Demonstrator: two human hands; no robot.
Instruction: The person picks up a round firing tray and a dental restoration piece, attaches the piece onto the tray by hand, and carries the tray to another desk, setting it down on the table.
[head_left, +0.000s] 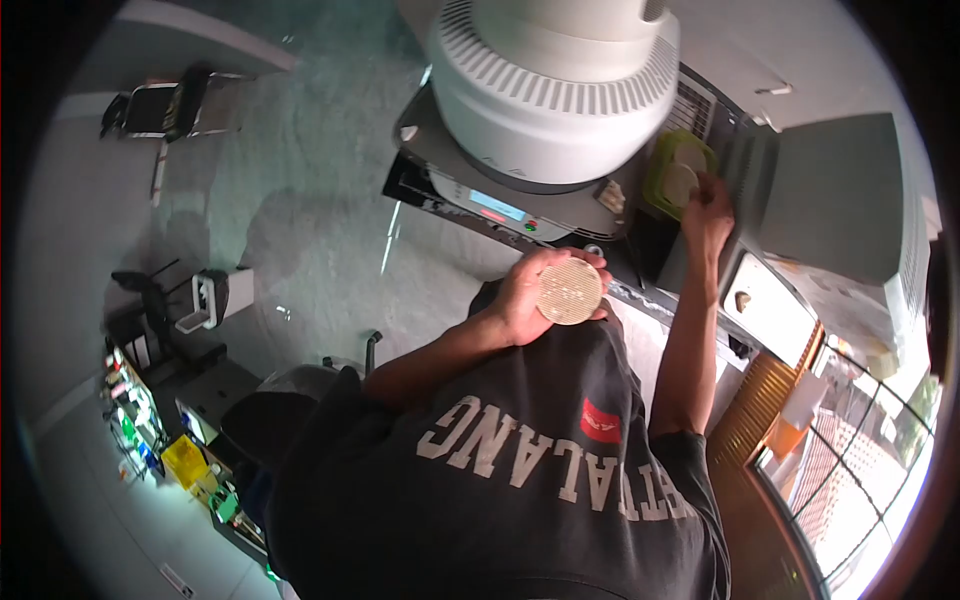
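In my left hand (525, 292) lies a round, cream-coloured honeycomb firing tray (570, 292), level in front of my dark shirt. Several small pale bits sit on its top, too small to make out. My fingers curl under and around its far edge. Stretched forward on the right, my right hand (708, 222) is at a green container (657, 185). Its fingertips close on the edge of a pale round disc (680, 184) in that container. Another pale round piece (690, 154) shows behind the disc.
A large white furnace (560, 110) with a lit display (497, 205) stands ahead of me. A small pale block (611, 196) rests on its ledge. At right are a grey cabinet (835, 200), a white panel (770, 308) and a barred window (860, 470). A chair (225, 295) stands left.
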